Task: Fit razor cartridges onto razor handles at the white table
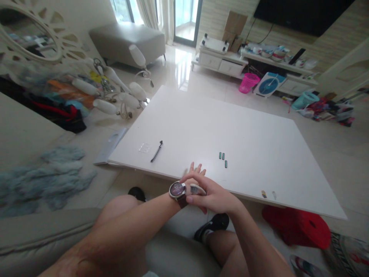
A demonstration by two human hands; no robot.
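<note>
Fingers of the right hand (pixel 219 197) reach across the left hand (pixel 189 185), a small pale piece (pixel 198 189) between

Well to the left of the fingers, a little beyond the left fingertips, a clear square (pixel 144 147) lies on the white table (pixel 248 134). Nearer those fingertips, a slim dark handle (pixel 156 152) lies slanted, touched by neither hand. The watch (pixel 177 189) sits on the left wrist, behind the left fingers, the right index fingertip at its edge. The left fingers are stretched out, slightly apart. The pale piece, grey and ridged on its face, is between right index finger and thumb, over the back of the left hand. Those two tips stand apart; whether the right fingers clamp it, I cannot tell. Right of the left fingertips and slightly beyond lie three green pieces (pixel 223 156), two side by side, one nearer. Farther right, well apart from the right fingers, rests a brownish scrap (pixel 263 194).
</note>
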